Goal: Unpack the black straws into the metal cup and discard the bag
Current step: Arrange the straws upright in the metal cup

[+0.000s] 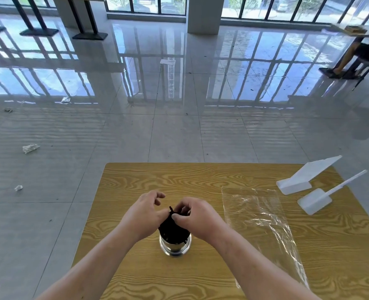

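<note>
A shiny metal cup (175,245) stands on the wooden table (200,178), near its middle front. A bundle of black straws (171,226) stands upright in the cup, its tops sticking out. My left hand (143,213) and my right hand (195,217) close in on the straw tops from either side, fingers curled and pinching them. The clear plastic bag (263,221) lies flat and empty on the table to the right of the cup, apart from both hands.
Two white plastic stands (302,180) (315,201) sit at the table's far right corner. Crumpled bits of plastic (30,148) litter the tiled floor to the left. A seated person (361,53) is far off at the upper right.
</note>
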A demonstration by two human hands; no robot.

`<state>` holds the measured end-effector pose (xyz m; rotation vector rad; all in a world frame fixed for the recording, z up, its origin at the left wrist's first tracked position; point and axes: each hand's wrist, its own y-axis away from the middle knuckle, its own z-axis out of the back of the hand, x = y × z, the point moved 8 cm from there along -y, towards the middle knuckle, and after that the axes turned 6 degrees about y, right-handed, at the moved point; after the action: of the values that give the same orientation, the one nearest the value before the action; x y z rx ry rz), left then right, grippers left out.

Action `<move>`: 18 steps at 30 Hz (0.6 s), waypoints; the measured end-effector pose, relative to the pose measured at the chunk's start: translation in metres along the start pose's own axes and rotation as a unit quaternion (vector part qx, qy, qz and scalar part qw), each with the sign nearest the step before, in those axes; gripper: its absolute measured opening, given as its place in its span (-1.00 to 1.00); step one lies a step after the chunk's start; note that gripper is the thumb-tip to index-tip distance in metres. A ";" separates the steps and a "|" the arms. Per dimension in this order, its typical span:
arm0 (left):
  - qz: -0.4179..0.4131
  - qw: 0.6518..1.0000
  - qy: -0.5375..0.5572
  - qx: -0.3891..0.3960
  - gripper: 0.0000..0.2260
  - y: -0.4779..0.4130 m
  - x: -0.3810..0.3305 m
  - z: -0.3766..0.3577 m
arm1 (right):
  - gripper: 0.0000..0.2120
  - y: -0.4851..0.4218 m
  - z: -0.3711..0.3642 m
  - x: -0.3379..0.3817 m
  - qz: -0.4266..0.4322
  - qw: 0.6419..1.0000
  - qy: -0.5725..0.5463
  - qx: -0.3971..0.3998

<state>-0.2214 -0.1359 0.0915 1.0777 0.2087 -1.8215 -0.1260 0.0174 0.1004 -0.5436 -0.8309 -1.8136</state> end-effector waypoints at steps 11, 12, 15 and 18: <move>0.058 0.993 -0.076 0.073 -0.33 0.003 0.029 -0.023 | -0.80 0.005 0.008 -0.016 -0.021 0.998 -0.004 -0.060; 0.051 0.993 -0.084 0.070 -0.40 0.004 0.028 -0.025 | -0.81 0.006 0.009 -0.017 -0.023 0.998 -0.002 -0.064; 0.024 0.993 -0.109 0.036 -0.73 0.004 0.023 -0.025 | -0.85 0.009 0.007 -0.019 -0.023 0.998 0.005 -0.060; -0.007 0.991 -0.133 0.016 -0.98 0.003 0.014 -0.023 | -0.84 0.011 0.003 -0.020 -0.019 0.998 0.008 -0.053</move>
<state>-0.2072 -0.1339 0.0684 0.8450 0.0282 -1.9636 -0.1086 0.0294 0.0921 -0.5836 -0.7418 -1.9030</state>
